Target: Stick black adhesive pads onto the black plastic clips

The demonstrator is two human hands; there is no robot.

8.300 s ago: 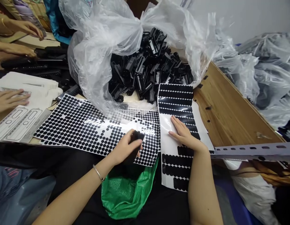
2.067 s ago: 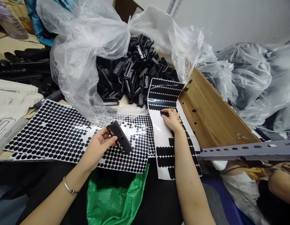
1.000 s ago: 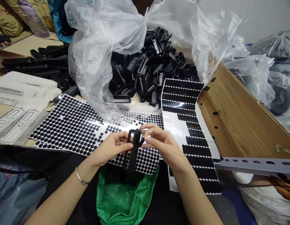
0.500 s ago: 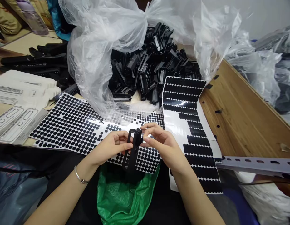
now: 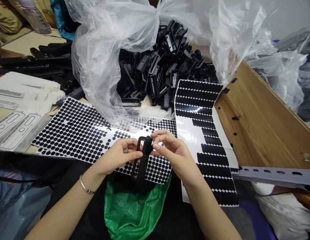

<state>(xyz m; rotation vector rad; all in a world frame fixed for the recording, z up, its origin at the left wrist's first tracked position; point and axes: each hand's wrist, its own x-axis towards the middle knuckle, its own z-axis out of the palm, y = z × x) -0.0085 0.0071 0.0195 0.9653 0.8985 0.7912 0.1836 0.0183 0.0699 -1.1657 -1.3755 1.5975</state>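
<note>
My left hand (image 5: 122,155) grips a black plastic frame (image 5: 142,166) between thumb and fingers, holding it upright above a sheet of round black stickers (image 5: 79,128). The frame has a long open slot. At its upper right side, my right hand (image 5: 171,150) pinches a small black round piece (image 5: 149,148) against the frame; whether it is a sticker or a part of the frame I cannot tell. Below the hands lies a green bag (image 5: 134,213) in my lap. A second sheet, of long scalloped black strips (image 5: 212,160), stands just right of my right hand.
A heap of black plastic parts (image 5: 155,73) spills from a clear plastic bag (image 5: 97,66). Printed cards (image 5: 22,130) and long black pieces (image 5: 42,61) lie to the left. A wooden board (image 5: 265,123) and a perforated metal bar (image 5: 275,173) border the right side.
The black round piece at my right fingertips has turned slightly against the frame, showing more of its round face. Both hands keep nearly the same place; the view shifts a little.
</note>
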